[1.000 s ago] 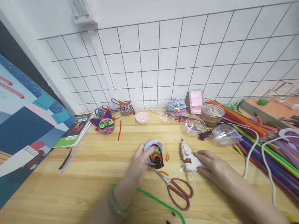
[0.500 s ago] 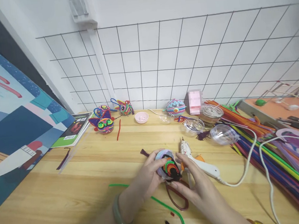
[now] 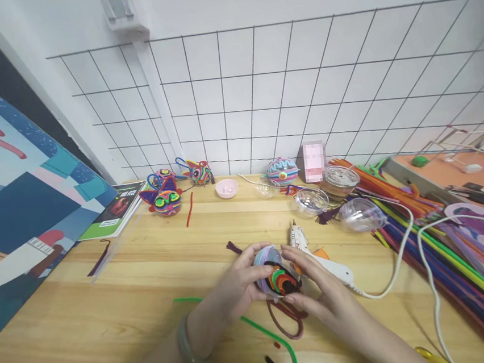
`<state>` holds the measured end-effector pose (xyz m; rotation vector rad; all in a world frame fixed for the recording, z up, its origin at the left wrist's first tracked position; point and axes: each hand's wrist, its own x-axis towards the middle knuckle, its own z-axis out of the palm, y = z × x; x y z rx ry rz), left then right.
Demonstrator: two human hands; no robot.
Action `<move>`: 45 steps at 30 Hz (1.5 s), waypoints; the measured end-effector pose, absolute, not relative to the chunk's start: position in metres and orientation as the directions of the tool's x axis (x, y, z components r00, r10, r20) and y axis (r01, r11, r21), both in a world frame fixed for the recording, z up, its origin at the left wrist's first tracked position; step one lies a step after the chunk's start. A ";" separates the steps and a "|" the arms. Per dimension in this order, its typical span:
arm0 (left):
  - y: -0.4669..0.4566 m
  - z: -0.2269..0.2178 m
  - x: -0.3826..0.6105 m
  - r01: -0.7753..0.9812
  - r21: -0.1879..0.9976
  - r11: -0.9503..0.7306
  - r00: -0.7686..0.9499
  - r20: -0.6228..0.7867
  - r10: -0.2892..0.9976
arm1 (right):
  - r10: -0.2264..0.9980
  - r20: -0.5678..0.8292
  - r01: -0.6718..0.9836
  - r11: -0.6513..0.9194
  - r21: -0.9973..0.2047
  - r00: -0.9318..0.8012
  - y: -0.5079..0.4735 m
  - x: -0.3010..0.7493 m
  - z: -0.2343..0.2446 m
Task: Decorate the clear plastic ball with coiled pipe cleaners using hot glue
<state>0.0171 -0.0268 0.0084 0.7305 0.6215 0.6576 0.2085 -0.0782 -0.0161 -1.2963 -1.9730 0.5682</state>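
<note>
The wooden table (image 3: 149,282) carries the whole work area. At its left stands a large illustrated panel (image 3: 15,186); at its right lies a bundle of coloured pipe cleaners (image 3: 440,288), near my right forearm.

My left hand (image 3: 235,287) is closed around the left side of the ball, thumb across the decorated front. My right hand (image 3: 327,290) is curved about the opposite side, thumb and fingers set wide; whether those fingertips press on the surface, I cannot tell.

The white glue gun (image 3: 336,269) lies on the table just beyond my right fingers, its cord trailing to the right. A green pipe cleaner (image 3: 265,332), bent near one end, passes under my left forearm. The scissors (image 3: 300,327) lie beneath my work, only the brown handles showing (the blades are hidden).

The ball (image 3: 268,256) is located between my two hands, above those handles: pale lilac and blue, with curved black, green and orange bands. A pink bowl (image 3: 227,196) stands well apart, toward the wall. A dark tassel (image 3: 233,248) shows beside my left fingers. Smallest items, below the handles: a black scrap (image 3: 270,362) and a red scrap (image 3: 277,345).
</note>
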 end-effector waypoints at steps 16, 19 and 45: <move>-0.023 0.009 0.014 -0.210 0.827 0.521 0.629 -0.294 0.720 | 0.924 0.294 0.611 0.383 -0.693 -0.246 -0.080 0.209 -0.019; -0.023 0.010 0.013 -0.186 0.839 0.512 0.624 -0.302 0.721 | 0.914 0.314 0.617 0.406 -0.674 -0.259 -0.081 0.208 -0.019; -0.005 0.014 -0.003 -0.284 0.886 0.367 0.455 -0.212 0.865 | 0.871 0.490 0.787 0.333 -0.519 -0.046 -0.085 0.206 -0.013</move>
